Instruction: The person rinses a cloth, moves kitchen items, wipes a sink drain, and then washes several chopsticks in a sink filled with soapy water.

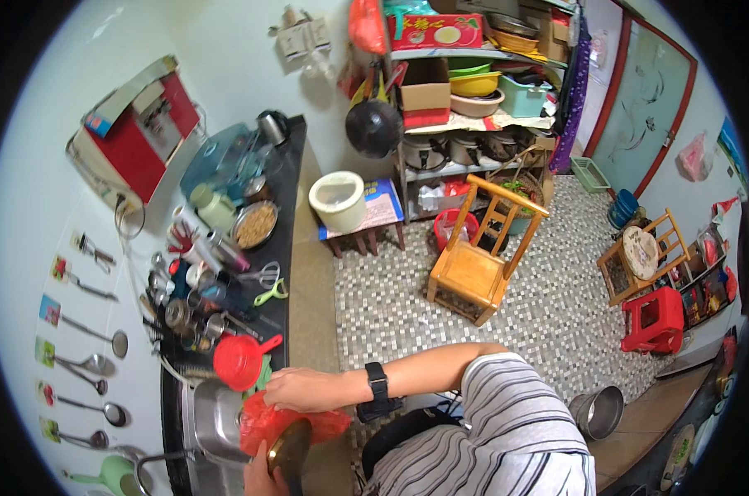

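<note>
My right hand [304, 389], with a black watch on its wrist, reaches over the counter beside the sink [217, 422]. Its fingers are closed on a thin red plastic bag [329, 423], which spreads out beneath the palm. Lower down, my left hand [263, 477] grips a round, shiny brown-gold object [291, 448] by its edge; whether this is a lid or a shallow bowl I cannot tell. That object overlaps part of the bag. Just beyond my right hand a red plastic strainer or scoop with a handle [240, 361] rests at the sink's rim, above something green.
Jars, bottles, kitchen scissors [263, 275], a green peeler [271, 292] and a bowl of brown food [254, 225] crowd the dark counter. Ladles [97, 364] hang on the left wall. A wooden chair [469, 269] and a lidded pale bucket [339, 202] stand behind the counter's edge.
</note>
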Action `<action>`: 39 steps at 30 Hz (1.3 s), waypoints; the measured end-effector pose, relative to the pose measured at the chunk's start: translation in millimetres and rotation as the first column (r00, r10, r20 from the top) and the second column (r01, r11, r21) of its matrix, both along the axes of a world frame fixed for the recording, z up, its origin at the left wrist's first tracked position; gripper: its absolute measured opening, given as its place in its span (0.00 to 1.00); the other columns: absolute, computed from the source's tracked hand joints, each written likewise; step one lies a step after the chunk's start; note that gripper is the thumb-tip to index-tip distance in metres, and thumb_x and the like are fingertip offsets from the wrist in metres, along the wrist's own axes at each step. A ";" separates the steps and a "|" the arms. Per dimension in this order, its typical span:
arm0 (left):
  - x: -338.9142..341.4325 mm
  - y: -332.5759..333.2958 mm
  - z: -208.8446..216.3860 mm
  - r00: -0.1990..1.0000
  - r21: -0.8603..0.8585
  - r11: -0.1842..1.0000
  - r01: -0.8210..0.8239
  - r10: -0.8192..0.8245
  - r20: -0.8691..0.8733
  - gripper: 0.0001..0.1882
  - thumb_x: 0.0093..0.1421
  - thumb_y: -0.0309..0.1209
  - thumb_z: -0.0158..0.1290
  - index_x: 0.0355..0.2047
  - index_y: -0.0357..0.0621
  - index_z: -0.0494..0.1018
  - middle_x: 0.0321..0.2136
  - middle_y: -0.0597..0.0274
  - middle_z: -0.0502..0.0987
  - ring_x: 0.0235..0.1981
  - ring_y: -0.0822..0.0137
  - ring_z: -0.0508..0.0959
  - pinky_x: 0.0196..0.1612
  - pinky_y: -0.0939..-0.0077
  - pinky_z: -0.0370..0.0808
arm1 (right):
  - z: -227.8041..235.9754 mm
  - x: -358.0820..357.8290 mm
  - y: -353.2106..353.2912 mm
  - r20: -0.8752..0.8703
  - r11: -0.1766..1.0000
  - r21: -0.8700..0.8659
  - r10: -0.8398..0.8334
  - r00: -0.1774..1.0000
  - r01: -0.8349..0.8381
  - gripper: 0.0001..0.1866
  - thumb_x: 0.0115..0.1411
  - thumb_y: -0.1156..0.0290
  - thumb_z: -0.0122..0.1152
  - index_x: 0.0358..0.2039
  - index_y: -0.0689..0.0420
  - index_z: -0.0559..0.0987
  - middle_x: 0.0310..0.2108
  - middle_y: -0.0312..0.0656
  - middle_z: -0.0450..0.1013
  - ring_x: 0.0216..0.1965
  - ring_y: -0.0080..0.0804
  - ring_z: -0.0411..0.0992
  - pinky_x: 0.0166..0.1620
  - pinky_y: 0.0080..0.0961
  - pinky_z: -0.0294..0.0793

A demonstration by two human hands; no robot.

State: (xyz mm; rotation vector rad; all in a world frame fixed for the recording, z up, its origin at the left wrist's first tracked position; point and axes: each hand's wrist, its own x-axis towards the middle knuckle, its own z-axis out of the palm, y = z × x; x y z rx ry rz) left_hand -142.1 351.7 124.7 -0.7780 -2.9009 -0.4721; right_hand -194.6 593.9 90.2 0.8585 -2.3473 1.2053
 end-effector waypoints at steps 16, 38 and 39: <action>-33.1 297.3 -28.4 0.814 -0.022 0.815 0.579 -0.577 0.063 0.15 0.47 0.20 0.50 0.38 0.45 0.72 0.26 0.58 0.73 0.31 0.55 0.71 0.30 0.64 0.70 | -33.0 239.8 316.8 0.445 0.636 0.081 -0.712 0.543 0.767 0.10 0.59 0.70 0.47 0.39 0.57 0.73 0.36 0.47 0.71 0.39 0.47 0.71 0.42 0.37 0.70; -84.5 656.3 -67.0 0.568 0.162 0.569 0.806 -0.821 0.054 0.19 0.47 0.21 0.51 0.42 0.47 0.72 0.33 0.59 0.76 0.34 0.54 0.72 0.35 0.64 0.71 | -27.6 471.3 625.6 0.259 -0.208 0.669 -0.835 -0.486 0.714 0.09 0.47 0.69 0.58 0.28 0.61 0.77 0.30 0.50 0.73 0.35 0.48 0.72 0.39 0.36 0.71; -83.9 667.1 -58.5 0.574 0.163 0.577 0.801 -0.816 0.069 0.19 0.48 0.21 0.51 0.42 0.48 0.72 0.33 0.58 0.76 0.35 0.53 0.72 0.36 0.63 0.71 | -26.9 470.0 638.5 0.265 -0.234 0.661 -0.816 -0.513 0.713 0.09 0.47 0.69 0.57 0.28 0.61 0.77 0.30 0.50 0.74 0.35 0.48 0.73 0.39 0.36 0.71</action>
